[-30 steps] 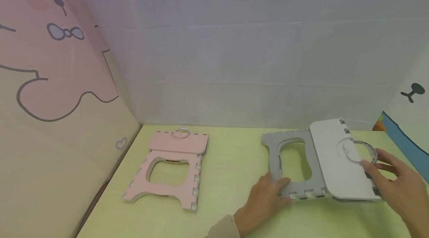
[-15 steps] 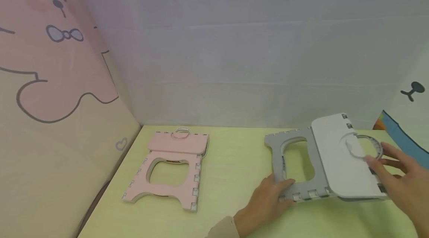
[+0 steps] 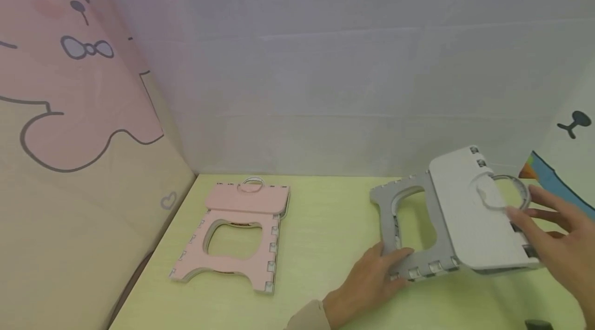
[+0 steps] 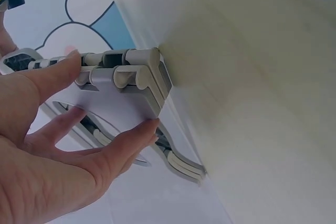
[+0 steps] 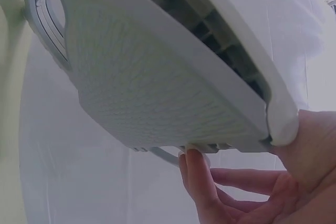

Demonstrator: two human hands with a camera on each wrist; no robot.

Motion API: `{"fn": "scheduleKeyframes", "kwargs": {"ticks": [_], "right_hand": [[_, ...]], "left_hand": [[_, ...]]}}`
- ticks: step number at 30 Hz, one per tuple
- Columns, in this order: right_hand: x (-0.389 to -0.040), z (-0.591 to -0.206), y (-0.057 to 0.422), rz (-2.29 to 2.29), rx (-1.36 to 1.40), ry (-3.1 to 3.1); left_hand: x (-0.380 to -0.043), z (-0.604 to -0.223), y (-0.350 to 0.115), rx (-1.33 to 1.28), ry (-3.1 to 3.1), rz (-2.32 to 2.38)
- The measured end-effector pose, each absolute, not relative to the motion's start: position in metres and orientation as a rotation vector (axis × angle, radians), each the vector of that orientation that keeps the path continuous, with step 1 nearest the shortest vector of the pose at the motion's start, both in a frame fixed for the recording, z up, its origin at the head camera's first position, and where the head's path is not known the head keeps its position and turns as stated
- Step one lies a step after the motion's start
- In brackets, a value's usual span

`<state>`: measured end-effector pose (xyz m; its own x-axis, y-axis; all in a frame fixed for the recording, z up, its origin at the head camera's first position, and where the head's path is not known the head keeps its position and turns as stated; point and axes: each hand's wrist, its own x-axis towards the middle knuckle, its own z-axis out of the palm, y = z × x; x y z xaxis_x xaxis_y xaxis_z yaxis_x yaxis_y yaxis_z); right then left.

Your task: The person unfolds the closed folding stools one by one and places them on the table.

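Marks first: cartoon prints on the cloth walls. Left cloth (image 3: 93, 113) carries a pink animal figure with a bow tie (image 3: 88, 49), plus a small outlined heart (image 3: 169, 200) low down near the table (image 3: 321, 226). Right cloth shows a dark nose-and-mouth mark (image 3: 575, 122) and a blue patch (image 3: 564, 180). Back cloth (image 3: 297, 72) pale, creased.

Gray stool (image 3: 453, 219), folded, sits at the right of the table between the two hands, tilted, its seat end raised above the tabletop. Gray frame (image 3: 434, 203) points left; white seat (image 3: 483, 232) and ring handle (image 3: 524, 194) lie toward the right.

Left hand (image 3: 369, 283) pinches the near left part of the frame; left wrist view has thumb on the hinged edge, fingers on the other side. Beige sleeve (image 3: 309, 317) behind it. Right hand (image 3: 564, 242) grips the seat's right edge beside the handle, thumb on the white face; right wrist view shows fingertips (image 5: 194, 153) at the edge of the textured underside (image 5: 142, 82), a wedge-shaped gap between the seat halves.

Pink stool (image 3: 232, 264), also folded, lies flat on the table, well apart to the left, its handle end toward the back cloth. Dark object (image 3: 538, 325) cut off at the lower right edge; too little shows to identify.
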<state>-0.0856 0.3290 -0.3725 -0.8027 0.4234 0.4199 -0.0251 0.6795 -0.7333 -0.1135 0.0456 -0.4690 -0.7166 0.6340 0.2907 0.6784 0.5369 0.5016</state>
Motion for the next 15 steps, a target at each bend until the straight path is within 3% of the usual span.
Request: {"fn": "scheduleKeyframes", "kwargs": {"ticks": [15], "right_hand": [[-0.0869,-0.3626,0.3280,1.027,-0.312,-2.317]], "left_hand": [[-0.1074,-0.4661,0.0481,-1.152,-2.678,-0.970]]}}
